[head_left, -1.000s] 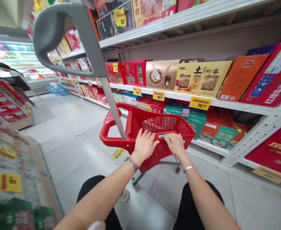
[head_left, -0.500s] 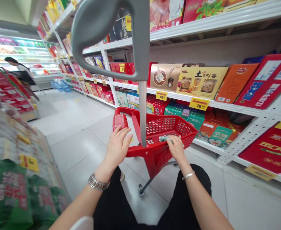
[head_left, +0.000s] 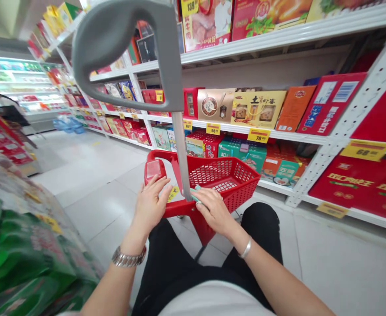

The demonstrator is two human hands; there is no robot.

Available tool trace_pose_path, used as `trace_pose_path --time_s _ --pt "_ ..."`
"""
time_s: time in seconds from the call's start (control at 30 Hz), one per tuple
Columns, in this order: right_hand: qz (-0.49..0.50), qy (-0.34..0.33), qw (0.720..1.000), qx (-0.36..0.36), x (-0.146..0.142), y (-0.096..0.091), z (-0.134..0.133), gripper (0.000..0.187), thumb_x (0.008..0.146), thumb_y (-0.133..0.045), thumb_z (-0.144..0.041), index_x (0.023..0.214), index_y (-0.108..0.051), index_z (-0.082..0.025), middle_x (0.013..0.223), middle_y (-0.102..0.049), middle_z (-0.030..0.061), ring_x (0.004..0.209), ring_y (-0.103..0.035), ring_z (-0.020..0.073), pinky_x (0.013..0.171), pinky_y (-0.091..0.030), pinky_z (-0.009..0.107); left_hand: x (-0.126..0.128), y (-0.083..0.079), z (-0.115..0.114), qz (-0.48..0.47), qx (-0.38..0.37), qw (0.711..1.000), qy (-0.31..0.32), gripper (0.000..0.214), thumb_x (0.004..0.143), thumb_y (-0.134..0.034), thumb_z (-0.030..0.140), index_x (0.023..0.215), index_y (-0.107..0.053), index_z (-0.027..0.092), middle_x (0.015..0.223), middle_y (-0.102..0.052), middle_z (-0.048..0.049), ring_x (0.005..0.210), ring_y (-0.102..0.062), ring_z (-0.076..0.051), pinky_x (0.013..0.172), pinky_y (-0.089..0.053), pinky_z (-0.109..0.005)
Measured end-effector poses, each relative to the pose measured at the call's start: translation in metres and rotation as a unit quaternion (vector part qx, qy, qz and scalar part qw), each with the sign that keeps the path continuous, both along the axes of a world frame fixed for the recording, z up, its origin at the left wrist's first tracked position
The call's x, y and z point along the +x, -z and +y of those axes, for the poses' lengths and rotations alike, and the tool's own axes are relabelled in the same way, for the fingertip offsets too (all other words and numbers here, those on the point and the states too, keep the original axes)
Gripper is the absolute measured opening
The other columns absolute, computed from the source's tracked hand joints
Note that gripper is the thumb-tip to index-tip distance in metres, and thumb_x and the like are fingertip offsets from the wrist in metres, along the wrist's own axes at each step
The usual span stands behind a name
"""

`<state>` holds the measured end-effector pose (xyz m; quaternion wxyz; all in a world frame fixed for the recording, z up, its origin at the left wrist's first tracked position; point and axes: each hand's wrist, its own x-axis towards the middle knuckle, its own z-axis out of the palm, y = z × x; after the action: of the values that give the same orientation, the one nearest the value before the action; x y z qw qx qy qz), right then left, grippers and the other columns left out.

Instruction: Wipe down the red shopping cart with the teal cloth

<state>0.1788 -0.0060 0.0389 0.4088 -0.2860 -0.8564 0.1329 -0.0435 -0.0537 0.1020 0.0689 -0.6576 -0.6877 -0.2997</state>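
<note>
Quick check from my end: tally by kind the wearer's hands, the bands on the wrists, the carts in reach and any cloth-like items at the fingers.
Hands: 2, left hand and right hand
Wrist bands: 2, metal-link band and silvery bracelet
Carts: 1, red cart
Cloth-like items: 1, pale green strip
Total: 6

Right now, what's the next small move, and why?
Probably slide the teal cloth along the near rim of the red basket, away from the metal pole: it lies under the right grip, close beside that pole, with more rim running the other way. The left grip is at the raised red block, clear of that path.
</note>
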Motion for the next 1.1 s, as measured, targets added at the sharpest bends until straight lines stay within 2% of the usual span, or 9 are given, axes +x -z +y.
trace_pose_path --time_s 0.17,0.3,0.4,0.5,0.6,0.67,0.77,0.87,1.1 --pt "-0.027 0.074 0.997 -0.001 0.013 0.026 0.009 0.036 0.102 -0.045 -0.029 0.134 -0.062 -0.029 0.129 -0.067 0.0053 0.119 -0.058 0.0226 0.104 -0.043 0.041 -0.023 -0.006 -0.02 0.06 0.078 0.991 -0.09 0.037 0.097 -0.046 0.044 0.123 -0.066 0.027 0.131 -0.07 -0.0103 0.132 -0.055 -0.035 0.118 -0.019 -0.067" --pt "-0.05 0.167 0.985 0.017 0.033 0.052 0.035 0.034 0.099 -0.045 -0.024 0.122 -0.069 -0.025 0.118 -0.071 0.0086 0.111 -0.059 0.0252 0.102 -0.043 0.044 -0.027 -0.002 -0.029 0.072 0.165 0.973 -0.147 0.034 0.099 -0.043 0.041 0.111 -0.068 0.023 0.109 -0.077 -0.0117 0.11 -0.066 -0.03 0.114 -0.03 -0.056" --pt "-0.07 0.178 0.981 0.026 0.032 0.064 0.047 0.032 0.098 -0.047 -0.024 0.121 -0.07 -0.023 0.114 -0.071 0.0097 0.106 -0.059 0.0253 0.099 -0.042 0.043 -0.01 0.007 -0.039 0.074 0.275 0.951 -0.118 0.026 0.098 -0.045 0.033 0.101 -0.068 0.02 0.093 -0.076 -0.0097 0.091 -0.067 -0.025 0.099 -0.041 -0.045" --pt "-0.076 0.195 0.977 0.03 0.016 0.066 0.044 0.034 0.098 -0.046 -0.023 0.124 -0.068 -0.025 0.113 -0.07 0.0091 0.109 -0.056 0.0264 0.102 -0.039 0.046 0.019 0.013 -0.041 0.103 0.345 0.933 0.005 0.016 0.095 -0.051 0.028 0.093 -0.066 0.022 0.08 -0.072 -0.0059 0.079 -0.063 -0.022 0.085 -0.043 -0.04" --pt "-0.083 0.192 0.977 0.027 -0.005 0.064 0.034 0.036 0.099 -0.045 -0.023 0.129 -0.066 -0.027 0.118 -0.068 0.0096 0.116 -0.053 0.0282 0.105 -0.038 0.048 0.04 0.016 -0.021 0.125 0.238 0.958 0.102 0.022 0.097 -0.049 0.033 0.092 -0.067 0.022 0.084 -0.073 -0.0062 0.083 -0.064 -0.022 0.083 -0.046 -0.038" --pt "-0.091 0.171 0.981 0.024 -0.015 0.063 0.029 0.039 0.099 -0.045 -0.024 0.134 -0.062 -0.027 0.123 -0.067 0.01 0.119 -0.052 0.0282 0.107 -0.038 0.048 0.044 0.019 0.002 0.123 0.143 0.981 0.054 0.031 0.099 -0.044 0.037 0.098 -0.069 0.02 0.096 -0.075 -0.0101 0.096 -0.065 -0.025 0.093 -0.045 -0.043" --pt "-0.097 0.132 0.986 0.019 -0.014 0.066 0.032 0.044 0.098 -0.047 -0.023 0.141 -0.056 -0.028 0.133 -0.064 0.008 0.126 -0.05 0.0259 0.109 -0.039 0.045 0.037 0.03 0.034 0.139 0.045 0.987 -0.06 0.045 0.098 -0.041 0.044 0.102 -0.074 0.014 0.112 -0.074 -0.0185 0.119 -0.06 -0.036 0.114 -0.027 -0.061" --pt "-0.094 0.152 0.984 0.009 0.008 0.076 0.049 0.047 0.095 -0.047 -0.017 0.139 -0.058 -0.029 0.135 -0.063 0.0055 0.13 -0.049 0.0239 0.115 -0.034 0.047 0.028 0.041 0.046 0.177 -0.002 0.981 -0.075 0.049 0.097 -0.04 0.048 0.097 -0.077 0.015 0.107 -0.076 -0.0183 0.125 -0.056 -0.04 0.119 -0.012 -0.067" --pt "-0.117 0.3 0.944 -0.072 0.086 0.084 0.107 0.042 0.093 -0.043 -0.012 0.123 -0.069 -0.024 0.126 -0.068 0.0082 0.124 -0.053 0.0252 0.112 -0.033 0.047 0.022 0.049 0.056 0.205 -0.008 0.978 -0.032 0.051 0.099 -0.035 0.043 0.091 -0.078 0.018 0.093 -0.078 -0.014 0.116 -0.062 -0.036 0.12 -0.011 -0.066"
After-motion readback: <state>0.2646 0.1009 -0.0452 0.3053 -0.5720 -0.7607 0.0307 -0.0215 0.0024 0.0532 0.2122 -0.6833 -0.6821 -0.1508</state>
